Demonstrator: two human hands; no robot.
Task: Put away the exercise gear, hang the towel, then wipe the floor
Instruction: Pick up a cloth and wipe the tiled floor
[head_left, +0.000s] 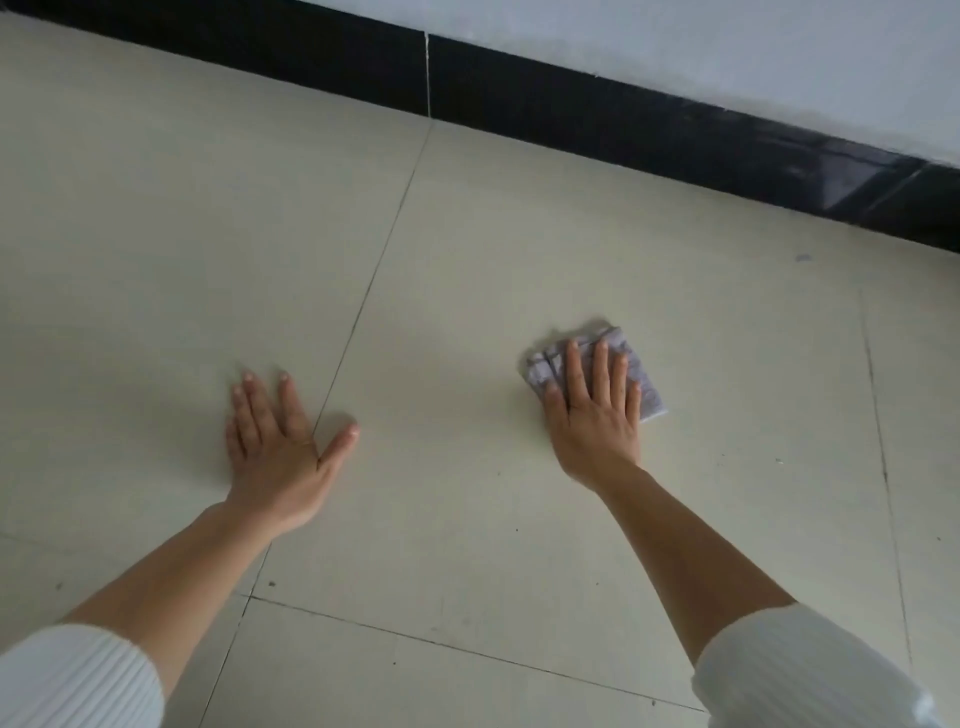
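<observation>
The pale tiled floor (467, 234) fills nearly everything I see, crossed by thin dark grout lines and dotted with a few small specks. Along its far edge runs a black skirting board (571, 104), and above that is a strip of light grey wall (727, 41). My two forearms reach out over the floor, bare from the white ribbed sleeves (67, 680) pushed up near my elbows. My left hand (280, 452) lies flat on the tile, palm down, fingers straight and thumb spread wide, holding nothing; it sits just beside a long grout line that runs towards the far edge. My right hand (592, 421) is well apart from it, closer to the skirting, and presses down with straight fingers on a small folded grey patterned cloth (649, 389). The cloth lies flat on the floor under my fingers, its corners showing past my fingertips and on the right side of my hand.
</observation>
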